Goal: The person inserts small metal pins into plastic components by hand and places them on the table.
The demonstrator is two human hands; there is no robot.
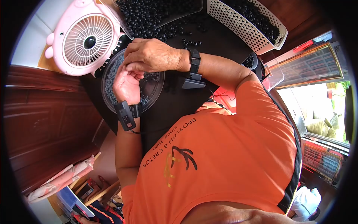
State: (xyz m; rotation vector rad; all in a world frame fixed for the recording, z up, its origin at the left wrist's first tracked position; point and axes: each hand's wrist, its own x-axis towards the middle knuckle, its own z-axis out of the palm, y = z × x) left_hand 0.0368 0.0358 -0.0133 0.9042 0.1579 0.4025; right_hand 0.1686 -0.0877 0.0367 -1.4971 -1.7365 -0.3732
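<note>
My left hand [127, 86] is palm up over a round clear tray [158, 84], its fingers curled in against my other hand. My right hand [151, 56] reaches across from the right, back upward, fingers bent and pressed together at the left fingertips. Whatever they pinch is hidden or too small to make out. Small grey-blue pieces [109, 84] lie in the tray beneath, partly covered by the hands. Black straps with small devices circle both wrists.
A pink fan [56, 56] stands left of the tray. Behind the hands, a clear bin [175, 20] holds many small black rings, with some loose on the dark table [175, 106]. A white perforated basket [238, 28] holds more black pieces. Another person [305, 201] is at lower right.
</note>
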